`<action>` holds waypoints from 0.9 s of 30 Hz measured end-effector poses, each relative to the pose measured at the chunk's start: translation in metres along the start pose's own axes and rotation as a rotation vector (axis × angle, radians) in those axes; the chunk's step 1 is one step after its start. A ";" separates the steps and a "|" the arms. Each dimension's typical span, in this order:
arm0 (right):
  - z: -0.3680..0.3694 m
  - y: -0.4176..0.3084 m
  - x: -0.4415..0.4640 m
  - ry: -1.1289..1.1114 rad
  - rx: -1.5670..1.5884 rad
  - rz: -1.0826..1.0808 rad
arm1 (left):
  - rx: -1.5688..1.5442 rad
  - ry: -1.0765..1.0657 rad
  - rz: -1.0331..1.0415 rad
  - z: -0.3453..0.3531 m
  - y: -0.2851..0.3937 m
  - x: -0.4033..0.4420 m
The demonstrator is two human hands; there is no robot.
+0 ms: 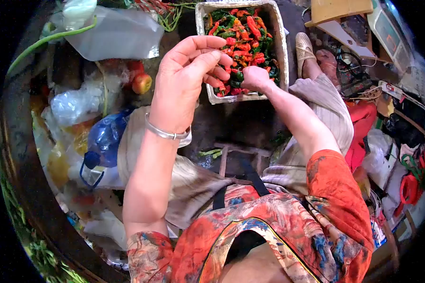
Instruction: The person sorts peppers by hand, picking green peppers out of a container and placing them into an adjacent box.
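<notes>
A white rectangular crate (284,52) in front of me holds many red, orange and dark green chili peppers (243,34). My left hand (193,63), with a silver bangle at the wrist, is raised over the crate's left edge. Its fingers are loosely bent and apart, and I see nothing held between them. Down at the peppers near the crate's right front is my right hand (256,79). It is closed like a fist, its fingertips turned away and hidden, so what it grips cannot be made out.
Left of my legs are a large blue plastic bottle (107,139), clear plastic bags (78,107) and a red-yellow apple (141,84). A plastic sheet (120,35) lies behind them. On the right are red cloth (361,129), cables and boards. My sandalled foot (304,49) is beside the crate.
</notes>
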State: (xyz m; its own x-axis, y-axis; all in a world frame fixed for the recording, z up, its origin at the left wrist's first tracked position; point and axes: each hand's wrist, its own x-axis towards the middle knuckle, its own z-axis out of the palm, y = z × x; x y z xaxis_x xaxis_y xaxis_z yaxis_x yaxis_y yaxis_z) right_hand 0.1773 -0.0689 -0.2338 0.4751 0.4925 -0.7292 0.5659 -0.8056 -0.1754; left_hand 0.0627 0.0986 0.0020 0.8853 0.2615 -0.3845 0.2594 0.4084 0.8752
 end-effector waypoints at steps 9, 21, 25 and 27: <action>-0.119 0.037 -0.081 0.038 0.696 -0.117 | -0.013 -0.029 0.060 0.002 -0.015 0.011; -0.124 0.006 -0.137 -0.171 1.821 -0.589 | -0.500 -0.012 -0.076 0.034 -0.041 0.031; -0.130 0.017 -0.133 -0.169 1.847 -0.603 | -0.493 -0.086 -0.088 0.032 -0.033 0.033; -0.128 0.013 -0.132 -0.136 1.891 -0.567 | -0.500 -0.075 -0.112 0.038 -0.034 0.032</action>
State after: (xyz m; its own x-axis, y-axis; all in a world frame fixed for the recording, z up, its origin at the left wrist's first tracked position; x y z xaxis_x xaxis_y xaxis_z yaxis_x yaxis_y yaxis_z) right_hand 0.2084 -0.1026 -0.0555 0.4319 0.8237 -0.3673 -0.7492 0.1009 -0.6547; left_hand 0.0971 0.0605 -0.0288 0.8926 0.1366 -0.4297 0.1541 0.8032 0.5754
